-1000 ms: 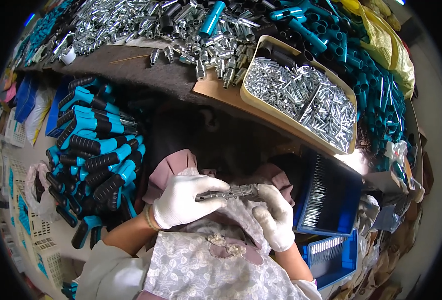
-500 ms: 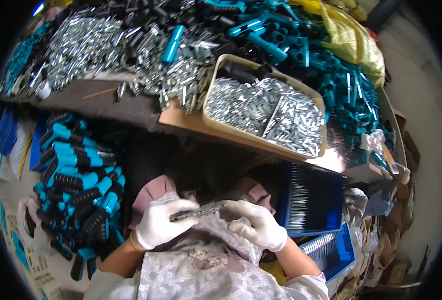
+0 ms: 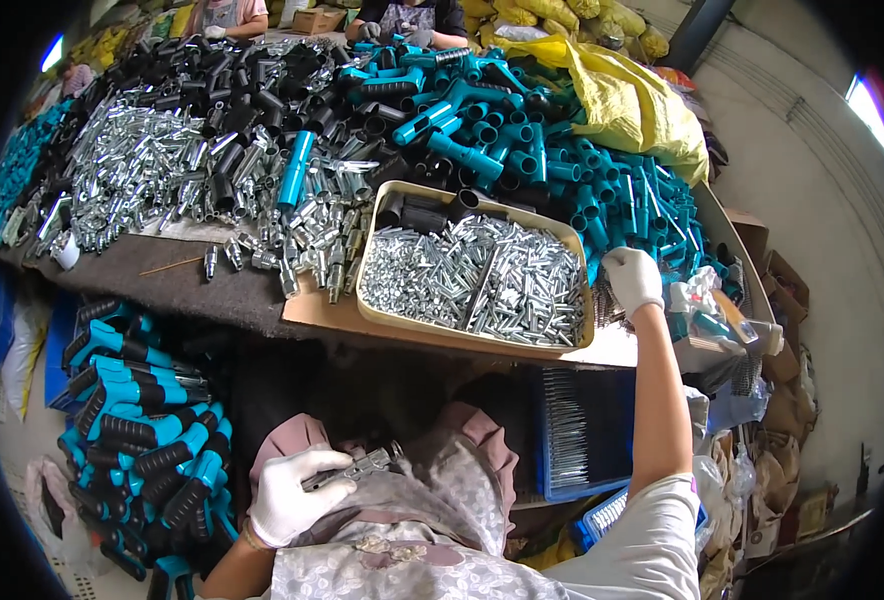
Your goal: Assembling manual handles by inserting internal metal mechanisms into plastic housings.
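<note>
My left hand [image 3: 300,492], in a white knit glove, is closed round a slim grey metal part [image 3: 367,466] above my lap. The part's far end sticks out past my fingers. My right hand [image 3: 633,280], gloved too, is stretched out to the table, right of the cream tray [image 3: 574,345]. Its fingers are curled at the edge of the teal tubes [image 3: 552,172]; what they grip, if anything, is hidden. Small silver metal pins [image 3: 532,285] fill most of the tray, with black tubes [image 3: 424,214] at its back.
Loose silver fittings [image 3: 122,160] cover the table's left. Below stand a pile of teal-and-black handles [image 3: 152,440] and a blue bin [image 3: 612,430] of metal rods. A yellow sack [image 3: 642,105] lies at the back right. Two co-workers' gloved hands [image 3: 370,31] show across the table.
My right hand has left the metal part and reached forward and right to the table. My left hand keeps the part. The view has tilted up, showing co-workers.
</note>
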Tool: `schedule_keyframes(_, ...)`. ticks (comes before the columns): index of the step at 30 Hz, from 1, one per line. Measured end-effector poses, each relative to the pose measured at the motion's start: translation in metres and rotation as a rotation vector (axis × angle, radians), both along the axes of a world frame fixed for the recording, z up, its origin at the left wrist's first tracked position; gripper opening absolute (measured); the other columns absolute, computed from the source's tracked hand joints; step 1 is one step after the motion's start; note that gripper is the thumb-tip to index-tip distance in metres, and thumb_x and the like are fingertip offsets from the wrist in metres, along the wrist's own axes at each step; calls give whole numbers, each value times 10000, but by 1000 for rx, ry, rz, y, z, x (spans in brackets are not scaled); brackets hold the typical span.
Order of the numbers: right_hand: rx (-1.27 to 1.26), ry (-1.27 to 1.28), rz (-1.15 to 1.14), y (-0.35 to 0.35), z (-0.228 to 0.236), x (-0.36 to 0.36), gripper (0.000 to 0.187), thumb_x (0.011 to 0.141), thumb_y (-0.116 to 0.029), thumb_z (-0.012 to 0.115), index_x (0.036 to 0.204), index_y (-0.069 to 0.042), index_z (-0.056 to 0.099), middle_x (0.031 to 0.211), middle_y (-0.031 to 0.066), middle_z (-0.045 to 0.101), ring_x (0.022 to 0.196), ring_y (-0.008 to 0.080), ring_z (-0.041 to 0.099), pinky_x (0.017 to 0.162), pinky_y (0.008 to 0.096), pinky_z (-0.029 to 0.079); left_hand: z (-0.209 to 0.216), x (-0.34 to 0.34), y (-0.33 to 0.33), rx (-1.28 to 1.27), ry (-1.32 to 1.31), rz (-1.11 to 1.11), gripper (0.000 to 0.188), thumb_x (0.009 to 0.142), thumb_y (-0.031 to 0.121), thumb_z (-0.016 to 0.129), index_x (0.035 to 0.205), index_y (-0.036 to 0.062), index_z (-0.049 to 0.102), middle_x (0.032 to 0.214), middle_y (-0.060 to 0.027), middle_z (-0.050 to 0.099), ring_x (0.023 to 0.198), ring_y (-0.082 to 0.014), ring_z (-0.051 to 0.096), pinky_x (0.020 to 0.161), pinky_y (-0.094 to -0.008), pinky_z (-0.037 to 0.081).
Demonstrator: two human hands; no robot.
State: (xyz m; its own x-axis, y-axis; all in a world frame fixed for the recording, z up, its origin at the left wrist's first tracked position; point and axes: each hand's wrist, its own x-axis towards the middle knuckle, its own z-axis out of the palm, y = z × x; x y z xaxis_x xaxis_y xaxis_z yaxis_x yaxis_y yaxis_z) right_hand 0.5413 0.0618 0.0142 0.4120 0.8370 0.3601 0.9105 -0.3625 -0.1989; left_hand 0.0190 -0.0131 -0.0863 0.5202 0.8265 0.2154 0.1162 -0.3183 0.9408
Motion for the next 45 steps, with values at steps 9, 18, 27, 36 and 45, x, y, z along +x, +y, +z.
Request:
schedule_keyframes(9, -377, 27, -266, 47, -14, 13, 578, 778, -395, 750, 1171, 22, 673, 1113, 250, 694, 1047, 373, 679, 893, 418, 541, 3, 10, 4, 42, 16, -12, 287, 756, 23, 810, 1017, -24, 703, 878, -149, 705, 753, -211, 689, 664, -284, 525)
schedule_keyframes(18, -110, -128, -248, 59, 11, 6, 251, 853, -161, 618, 1068, -117, 740, 1070, 182, 713, 1015, 361, 677, 887, 438, 537, -3, 11, 5, 76, 76, -1, 279, 746, 52, 818, 1001, 1, 716, 851, -136, 704, 725, -234, 675, 642, -309, 521)
schedule_keyframes(27, -228, -202, -328, 87, -9, 26, 255, 814, -166, 638, 1034, -102, 749, 1087, 169, 719, 1044, 353, 681, 885, 429, 555, 10, 15, -1, 99, 125, 67, 290, 742, 65, 825, 1008, 11, 722, 821, -135, 688, 682, -234, 658, 622, -320, 515)
schedule_keyframes(36, 651, 338, 108, 18, 57, 43, 259, 848, -228, 730, 986, -16, 668, 870, 63, 677, 769, 176, 591, 768, 329, 504, 16, 20, 7, 87, 108, 28, 281, 774, 92, 802, 1024, -2, 716, 937, -157, 731, 824, -256, 728, 735, -320, 563)
schedule_keyframes(45, -172, 779, 825, -88, -27, -209, 757, 915, -586, 616, 1368, 12, 512, 971, 81, 638, 794, 154, 601, 774, 299, 502, 30, 12, 8, 109, 103, 71, 299, 767, 61, 813, 1038, -12, 711, 930, -145, 740, 827, -213, 739, 729, -288, 570)
